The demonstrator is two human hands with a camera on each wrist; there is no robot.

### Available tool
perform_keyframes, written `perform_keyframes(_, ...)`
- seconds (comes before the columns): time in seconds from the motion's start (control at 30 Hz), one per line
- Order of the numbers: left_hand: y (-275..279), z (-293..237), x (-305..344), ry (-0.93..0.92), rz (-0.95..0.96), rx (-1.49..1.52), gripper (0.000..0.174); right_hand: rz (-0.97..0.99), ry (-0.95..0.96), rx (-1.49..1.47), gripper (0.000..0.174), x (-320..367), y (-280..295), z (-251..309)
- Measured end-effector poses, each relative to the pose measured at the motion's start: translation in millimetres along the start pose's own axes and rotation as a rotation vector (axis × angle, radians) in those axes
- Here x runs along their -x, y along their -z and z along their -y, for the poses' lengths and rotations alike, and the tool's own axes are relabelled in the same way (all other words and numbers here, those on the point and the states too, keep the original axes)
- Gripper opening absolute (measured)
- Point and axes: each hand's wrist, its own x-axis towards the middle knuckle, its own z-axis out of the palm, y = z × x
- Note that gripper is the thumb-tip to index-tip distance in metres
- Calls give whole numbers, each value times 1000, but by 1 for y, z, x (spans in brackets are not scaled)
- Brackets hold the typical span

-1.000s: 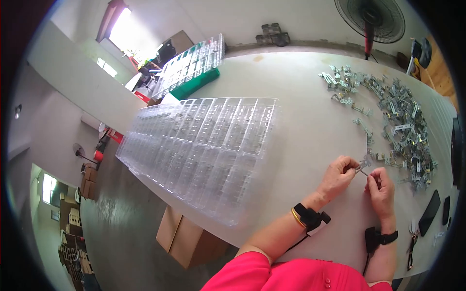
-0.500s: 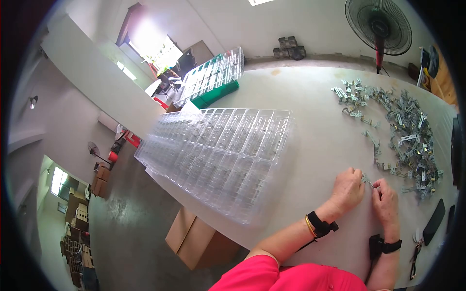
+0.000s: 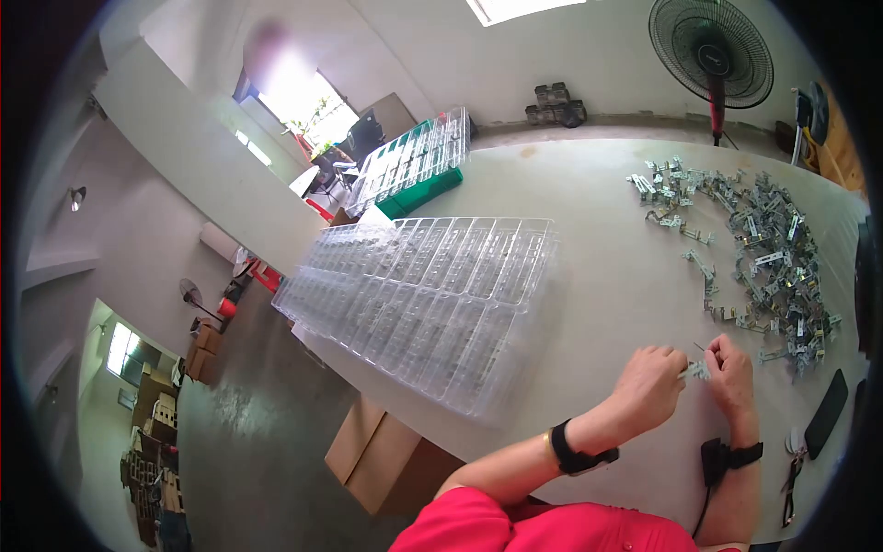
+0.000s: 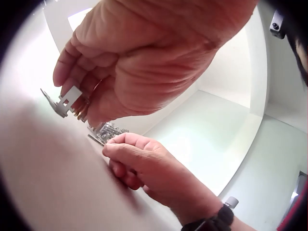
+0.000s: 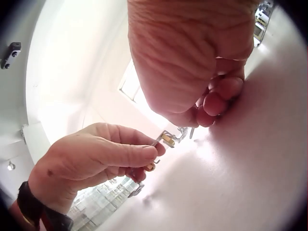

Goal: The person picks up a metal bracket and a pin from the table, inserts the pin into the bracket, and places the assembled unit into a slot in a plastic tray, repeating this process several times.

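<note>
Bracket (image 4: 71, 97), a small metal piece with brass-coloured parts (image 5: 168, 140), is gripped between the thumb and fingers of the left hand (image 3: 650, 391), held just above the table (image 3: 598, 285). Beside it, the right hand (image 3: 731, 375) pinches a thin rod (image 5: 192, 133), fingers curled and thumb closed against them; whether the rod touches the bracket cannot be told. Beyond the right fingertips, a heap of similar metal parts (image 3: 780, 267) spreads over the tabletop. Well to the left of the left fingers lie clear compartment trays (image 3: 414, 313), with a green box (image 3: 421, 193) farther off. A phone (image 3: 826, 414) rests to the right of the right hand.
</note>
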Motion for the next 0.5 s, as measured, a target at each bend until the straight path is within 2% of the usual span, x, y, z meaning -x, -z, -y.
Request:
perform_keyframes(0.13,64,-27,35,-97,3,21,16,-32,-13,-97,11,-2,-2,-8)
perform_keyframes(0.2,99,-30,47,-56,-22,26,19,-22,-9,-112,11,-3,-3,-10)
perform_keyframes(0.27,136,-28,56,8,-39,-27,19,-31,-34,-206,13,-3,-4,-10)
perform_keyframes(0.37,187,-17,62,198,-150,-40,20,-15,-66,-282,14,-4,-3,-12)
perform_keyframes(0.5,247,39,61,374,-376,-109,18,-19,-134,-371,12,-3,0,-6)
